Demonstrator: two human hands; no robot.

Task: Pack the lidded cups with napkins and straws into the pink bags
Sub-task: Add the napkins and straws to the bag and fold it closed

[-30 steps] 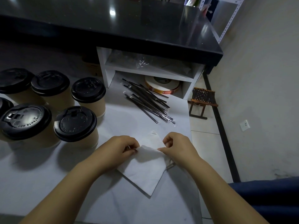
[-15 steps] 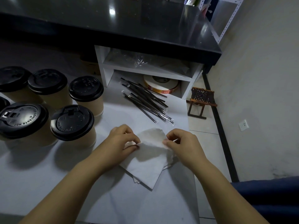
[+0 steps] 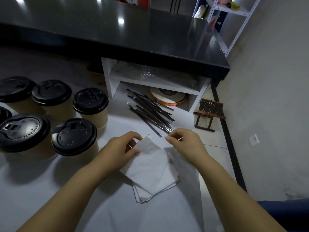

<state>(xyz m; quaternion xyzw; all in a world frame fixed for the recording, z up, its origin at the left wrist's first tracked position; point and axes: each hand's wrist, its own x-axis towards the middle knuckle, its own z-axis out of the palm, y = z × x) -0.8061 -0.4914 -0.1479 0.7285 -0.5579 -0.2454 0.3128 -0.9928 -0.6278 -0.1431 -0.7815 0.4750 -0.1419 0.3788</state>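
Note:
Several brown paper cups with black lids [image 3: 90, 101] stand on the white table [image 3: 50, 190] at the left. A small stack of white napkins [image 3: 150, 169] lies in front of me. My left hand [image 3: 122, 148] pinches the far corner of the top napkin and lifts it a little. My right hand [image 3: 185, 141] is off the napkins, with thumb and forefinger close together at the near tips of the wrapped black straws [image 3: 150, 111]. Whether it grips a straw is unclear.
A white shelf unit [image 3: 199, 91] stands behind the straws, with a roll of tape [image 3: 167, 99] under it and a black counter [image 3: 117, 30] above. The table's right edge runs just past the napkins. Below it are a small wooden stool [image 3: 210, 111] and the floor.
My right hand has let go of the napkin and moved away and to the right, to the straw ends. My left hand keeps its pinch on the napkin corner. The view has tilted up slightly.

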